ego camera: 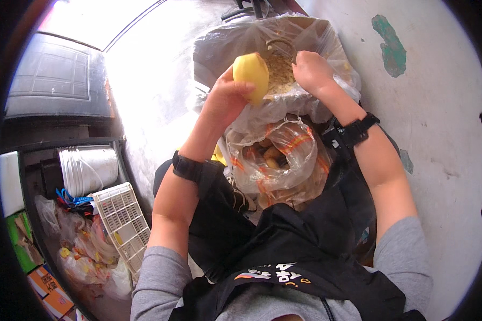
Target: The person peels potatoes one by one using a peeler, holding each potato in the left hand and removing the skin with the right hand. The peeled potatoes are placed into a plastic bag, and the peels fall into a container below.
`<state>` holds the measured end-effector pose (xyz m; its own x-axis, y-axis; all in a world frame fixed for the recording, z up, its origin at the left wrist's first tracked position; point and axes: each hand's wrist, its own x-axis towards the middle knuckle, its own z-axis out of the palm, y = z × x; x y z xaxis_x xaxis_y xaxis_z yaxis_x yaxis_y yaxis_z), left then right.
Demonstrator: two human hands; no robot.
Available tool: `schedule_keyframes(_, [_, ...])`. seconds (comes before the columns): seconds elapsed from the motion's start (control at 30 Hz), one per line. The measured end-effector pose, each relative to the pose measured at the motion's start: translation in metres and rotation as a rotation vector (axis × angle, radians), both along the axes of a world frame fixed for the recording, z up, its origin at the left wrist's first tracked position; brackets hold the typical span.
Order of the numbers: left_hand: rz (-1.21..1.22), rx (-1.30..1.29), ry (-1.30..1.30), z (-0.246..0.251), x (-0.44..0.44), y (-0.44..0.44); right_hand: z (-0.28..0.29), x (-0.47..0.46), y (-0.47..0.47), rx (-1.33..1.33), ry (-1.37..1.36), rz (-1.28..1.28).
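In my left hand [231, 90] is a peeled yellow potato [252, 76], held over the near left part of a large box lined with clear plastic [225, 44]. Pale peelings [279, 76] cover the box's bottom. My right hand [313, 72] is curled to the right of the potato, apart from it. From its fingers a thin curved tool [283, 41] arches left over the peelings; its exact kind cannot be made out. Below the box, between my legs, a translucent plastic sack [273, 180] with orange stripes stands with its mouth open. Unpeeled potatoes [271, 154] lie inside.
More yellow pieces [219, 156] show partly behind my left forearm. To the left are a white bucket [90, 166] on its side, a tilted cream plastic crate [122, 224] and crumpled plastic bags [88, 252]. A wall with peeling paint [434, 120] runs along the right.
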<state>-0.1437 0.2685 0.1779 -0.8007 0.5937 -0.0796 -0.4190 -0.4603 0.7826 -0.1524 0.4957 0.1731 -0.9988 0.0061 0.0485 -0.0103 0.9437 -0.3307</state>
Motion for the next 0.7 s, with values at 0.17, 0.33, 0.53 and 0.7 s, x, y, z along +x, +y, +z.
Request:
schedule_keyframes(0.17, [0.062,0.039,-0.145,-0.004,-0.004,0.003,-0.001,0.019,-0.026,-0.060,0.231,0.132])
schedule_keyframes(0.33, [0.008,-0.072,-0.064,-0.004,0.006,0.006,0.002,0.015,-0.027,0.041,0.199,0.114])
schedule_keyframes(0.53, [-0.053,0.079,-0.088,0.003,0.003,0.005,0.000,0.003,-0.008,0.013,0.047,-0.028])
schedule_keyframes(0.7, [0.005,0.089,-0.206,-0.001,0.003,0.009,-0.004,0.019,-0.028,-0.034,0.310,0.134])
